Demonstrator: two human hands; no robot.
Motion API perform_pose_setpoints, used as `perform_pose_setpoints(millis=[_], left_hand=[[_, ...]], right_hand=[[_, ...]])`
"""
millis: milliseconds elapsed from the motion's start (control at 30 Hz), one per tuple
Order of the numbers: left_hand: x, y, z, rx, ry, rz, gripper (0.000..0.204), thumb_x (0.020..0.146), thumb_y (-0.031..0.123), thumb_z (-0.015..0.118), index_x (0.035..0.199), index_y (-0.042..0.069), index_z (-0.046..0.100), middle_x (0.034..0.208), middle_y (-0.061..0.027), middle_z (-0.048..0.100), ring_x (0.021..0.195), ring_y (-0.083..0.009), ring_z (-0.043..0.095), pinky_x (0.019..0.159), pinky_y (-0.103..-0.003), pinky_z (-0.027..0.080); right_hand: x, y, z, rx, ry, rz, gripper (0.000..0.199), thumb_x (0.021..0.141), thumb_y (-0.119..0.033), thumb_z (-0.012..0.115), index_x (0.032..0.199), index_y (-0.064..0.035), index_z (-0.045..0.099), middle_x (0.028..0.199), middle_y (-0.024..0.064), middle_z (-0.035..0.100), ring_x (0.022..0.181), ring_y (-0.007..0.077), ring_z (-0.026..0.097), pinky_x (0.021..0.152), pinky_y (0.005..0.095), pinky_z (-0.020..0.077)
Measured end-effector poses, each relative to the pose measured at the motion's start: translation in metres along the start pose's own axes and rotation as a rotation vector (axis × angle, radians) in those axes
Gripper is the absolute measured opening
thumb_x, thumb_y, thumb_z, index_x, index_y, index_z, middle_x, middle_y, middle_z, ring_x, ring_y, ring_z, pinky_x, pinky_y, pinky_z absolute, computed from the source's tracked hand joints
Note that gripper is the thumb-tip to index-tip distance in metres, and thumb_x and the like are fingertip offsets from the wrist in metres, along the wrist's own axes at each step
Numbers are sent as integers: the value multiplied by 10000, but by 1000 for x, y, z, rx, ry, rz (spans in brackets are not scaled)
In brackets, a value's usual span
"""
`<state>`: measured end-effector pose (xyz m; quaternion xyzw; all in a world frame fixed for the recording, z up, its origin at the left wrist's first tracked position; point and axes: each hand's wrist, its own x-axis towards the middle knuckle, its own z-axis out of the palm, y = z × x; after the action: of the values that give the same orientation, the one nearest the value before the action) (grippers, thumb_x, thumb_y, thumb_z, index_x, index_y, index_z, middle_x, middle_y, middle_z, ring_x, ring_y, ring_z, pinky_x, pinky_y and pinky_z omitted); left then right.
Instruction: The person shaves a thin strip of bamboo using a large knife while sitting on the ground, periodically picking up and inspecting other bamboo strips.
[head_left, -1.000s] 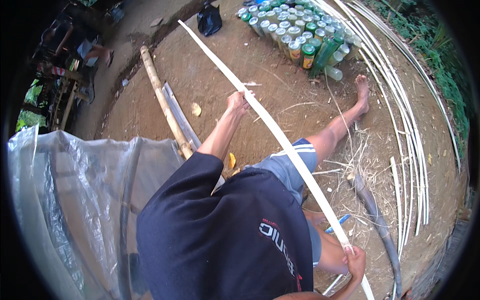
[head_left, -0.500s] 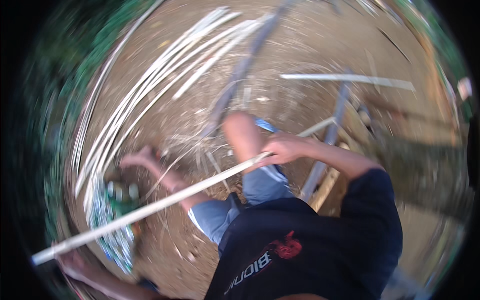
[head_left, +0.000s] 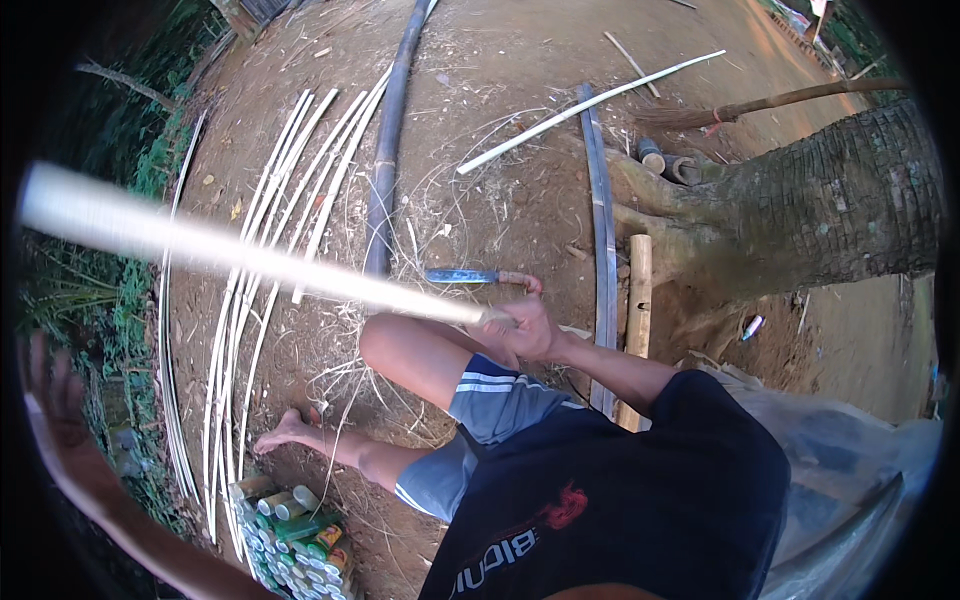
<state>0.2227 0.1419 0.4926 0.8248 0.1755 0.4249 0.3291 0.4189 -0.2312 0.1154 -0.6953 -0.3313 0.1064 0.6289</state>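
Note:
A pale bamboo strip (head_left: 250, 255) slants up to the left across the view, its far end smeared by motion. My right hand (head_left: 532, 328) is closed around its lower end, above my bent knee. At the far left rim my left hand (head_left: 55, 395) is raised with fingers spread, below the strip and apart from it. Just beyond my right hand lies a long knife (head_left: 465, 276) with a bluish blade and a curved brown handle. Thin shavings (head_left: 345, 370) litter the soil around my legs.
Long pale strips (head_left: 290, 200) lie at the left, beside a dark pole (head_left: 384, 180). Another strip (head_left: 590, 108) crosses a dark split pole (head_left: 600, 230). A tree trunk (head_left: 810, 200), a twig broom (head_left: 690, 116) and plastic sheeting (head_left: 850, 490) are right. Stacked bottles or cans (head_left: 300, 550) sit lower left.
My left hand has come off the strip and opened. The strip's left end has swung upward, with my right hand still around the other end. The view has turned.

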Motion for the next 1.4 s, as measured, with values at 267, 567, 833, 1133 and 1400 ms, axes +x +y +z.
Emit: perform_pose_setpoints(millis=[267, 567, 833, 1133, 1400], left_hand=[[-128, -109, 121, -11, -290, -332, 441, 987, 318, 534, 1267, -21, 568, 1129, -159, 664, 853, -194, 674, 696, -303, 554], [-188, -187, 103, -206, -121, -570, 264, 990, 144, 519, 1127, -63, 609, 916, -162, 690, 700, -174, 675, 593, -273, 559], [-203, -190, 136, -359, -131, -639, 309, 1001, 149, 502, 1185, -93, 560, 1008, -184, 679, 803, -227, 694, 671, -303, 580], [-220, -175, 131, -352, -88, -664, 311, 1013, 167, 481, 1168, -85, 578, 1010, -168, 689, 826, -210, 690, 715, -301, 575], [-222, -133, 169, -467, -176, -639, 316, 1013, 204, 490, 1166, -48, 603, 982, -152, 693, 835, -176, 669, 740, -293, 554]], right_hand=[[79, 33, -74, -22, 436, 68, 435, 978, -368, 553, 746, -3, 601, 577, -15, 517, 551, 69, 447, 480, 294, 341], [159, 64, -143, -248, 668, -48, 357, 987, -294, 553, 820, 15, 620, 644, -48, 470, 637, 71, 410, 537, 296, 370], [165, 72, -122, -363, 470, -106, 430, 971, -344, 533, 680, -28, 549, 553, 5, 473, 528, 118, 444, 497, 332, 340], [160, 3, -95, -331, 245, 185, 565, 944, -494, 542, 618, -36, 596, 528, 15, 541, 498, 124, 516, 494, 318, 382], [123, -27, -58, 212, 60, 448, 566, 957, -538, 504, 661, -56, 541, 463, -25, 409, 335, 72, 383, 327, 236, 297]])
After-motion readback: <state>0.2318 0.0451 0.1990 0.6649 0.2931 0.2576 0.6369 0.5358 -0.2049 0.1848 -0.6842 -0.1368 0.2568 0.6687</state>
